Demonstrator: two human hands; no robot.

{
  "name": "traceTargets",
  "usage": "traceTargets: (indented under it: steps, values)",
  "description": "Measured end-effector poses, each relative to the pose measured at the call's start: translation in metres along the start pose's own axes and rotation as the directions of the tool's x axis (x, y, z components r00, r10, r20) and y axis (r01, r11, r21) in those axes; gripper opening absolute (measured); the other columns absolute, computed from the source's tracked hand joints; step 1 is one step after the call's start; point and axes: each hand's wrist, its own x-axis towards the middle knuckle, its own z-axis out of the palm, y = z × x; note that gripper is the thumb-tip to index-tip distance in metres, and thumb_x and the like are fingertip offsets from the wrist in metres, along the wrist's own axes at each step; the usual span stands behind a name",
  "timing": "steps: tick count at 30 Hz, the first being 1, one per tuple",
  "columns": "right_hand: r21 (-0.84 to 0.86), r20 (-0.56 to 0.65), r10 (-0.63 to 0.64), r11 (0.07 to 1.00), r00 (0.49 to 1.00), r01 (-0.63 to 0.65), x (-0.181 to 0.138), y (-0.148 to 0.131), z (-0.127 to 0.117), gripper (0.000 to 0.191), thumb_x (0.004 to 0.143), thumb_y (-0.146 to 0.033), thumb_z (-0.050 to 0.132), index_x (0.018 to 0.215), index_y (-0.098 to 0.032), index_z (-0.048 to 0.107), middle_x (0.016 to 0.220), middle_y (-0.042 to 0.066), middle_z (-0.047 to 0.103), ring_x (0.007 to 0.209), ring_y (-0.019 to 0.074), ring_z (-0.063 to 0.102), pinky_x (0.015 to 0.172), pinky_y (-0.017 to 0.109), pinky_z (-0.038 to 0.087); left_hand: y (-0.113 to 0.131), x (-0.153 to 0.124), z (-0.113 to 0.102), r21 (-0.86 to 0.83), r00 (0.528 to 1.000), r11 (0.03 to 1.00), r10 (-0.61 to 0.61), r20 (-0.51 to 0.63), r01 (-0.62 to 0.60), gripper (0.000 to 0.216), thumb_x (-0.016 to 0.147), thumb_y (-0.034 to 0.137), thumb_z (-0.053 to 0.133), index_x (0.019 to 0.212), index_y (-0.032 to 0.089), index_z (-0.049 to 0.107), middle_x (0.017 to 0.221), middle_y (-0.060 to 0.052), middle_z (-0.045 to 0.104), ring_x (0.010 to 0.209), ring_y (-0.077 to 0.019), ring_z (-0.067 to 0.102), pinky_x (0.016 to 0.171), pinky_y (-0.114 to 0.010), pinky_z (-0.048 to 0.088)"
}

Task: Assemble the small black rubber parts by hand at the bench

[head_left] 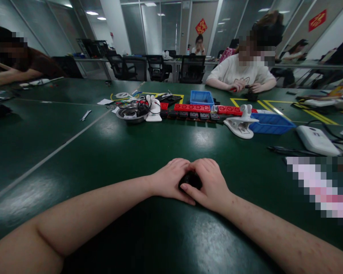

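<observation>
Both of my hands rest together on the dark green table (pixel 103 152), cupped around a small black object (pixel 190 180). My left hand (pixel 169 179) curls over its left side with fingers closed. My right hand (pixel 210 184) wraps its right side, the thumb lying across the front. Most of the black object is hidden between my palms, so I cannot make out what it is.
Farther back lie a metal bowl (pixel 132 113) with black cables, red power strips (pixel 201 108), two blue bins (pixel 270 123), a white clamp (pixel 241 123) and a white box (pixel 317 140). A person in a white shirt (pixel 240 70) works opposite; another person (pixel 20 66) sits at far left.
</observation>
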Motion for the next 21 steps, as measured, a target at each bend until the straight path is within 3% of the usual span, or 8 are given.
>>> traceTargets:
  steps: [4, 11, 21]
  values:
    - [-0.031, 0.070, 0.043, 0.999, 0.997, -0.041, -0.0001, -0.0005, 0.0009, 0.041, 0.079, -0.055, 0.047, 0.077, -0.015, 0.052, 0.072, 0.006, 0.055, 0.070, 0.0216, 0.050, 0.069, 0.038, 0.037, -0.0003, -0.0010, 0.0021, 0.060, 1.000, 0.998, -0.022, -0.007, 0.023, 0.062, 0.056, 0.053, 0.072, 0.099, 0.015, 0.048, 0.101, -0.009, 0.051, 0.097, -0.0264, 0.047, 0.096, -0.044, 0.032]
    - [-0.038, 0.103, 0.067, 0.997, 0.992, -0.063, 0.0020, 0.0009, 0.0025, 0.028, 0.074, -0.042, 0.058, 0.075, -0.015, 0.052, 0.073, 0.006, 0.055, 0.070, 0.0212, 0.050, 0.068, 0.037, 0.038, -0.0026, -0.0012, 0.0051, 0.030, 0.999, 0.999, -0.042, 0.014, 0.041, 0.048, 0.062, 0.042, 0.070, 0.097, 0.016, 0.051, 0.099, -0.007, 0.053, 0.094, -0.0251, 0.049, 0.088, -0.039, 0.039]
    - [0.224, 0.062, -0.144, 0.966, 0.988, 0.127, 0.0019, 0.0017, -0.0026, 0.013, 0.071, -0.016, 0.048, 0.082, -0.016, 0.054, 0.082, 0.008, 0.058, 0.078, 0.0207, 0.050, 0.071, 0.037, 0.041, -0.0055, 0.0001, 0.0044, -0.043, 1.000, 0.999, 0.019, 0.001, -0.019, 0.038, 0.058, 0.024, 0.069, 0.092, 0.017, 0.054, 0.097, -0.004, 0.057, 0.098, -0.0236, 0.050, 0.093, -0.037, 0.035]
